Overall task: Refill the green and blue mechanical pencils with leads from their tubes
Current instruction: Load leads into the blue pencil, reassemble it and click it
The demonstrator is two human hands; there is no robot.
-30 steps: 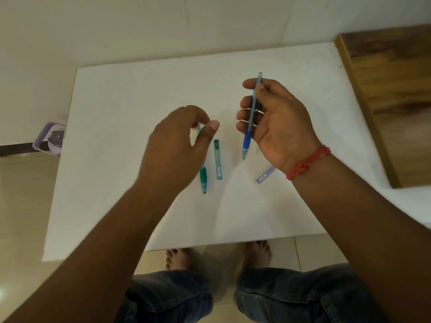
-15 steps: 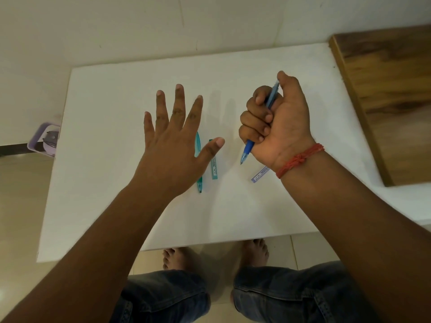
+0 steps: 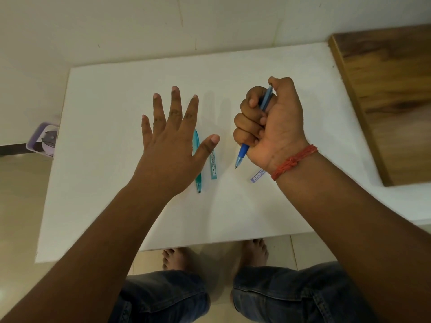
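Right hand (image 3: 272,127) fisted around blue pencil (image 3: 241,156), tip down; left hand (image 3: 172,145) spread, empty. Advise thumb press cap squarely, tube (image 3: 256,177) fetched next

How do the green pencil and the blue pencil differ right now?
The green pencil lies flat on the white table, partly hidden by the open left hand; the blue pencil is gripped in the right hand's fist, off the surface. The green one is teal and translucent; the blue one has a solid blue grip. Both tips point toward the person.
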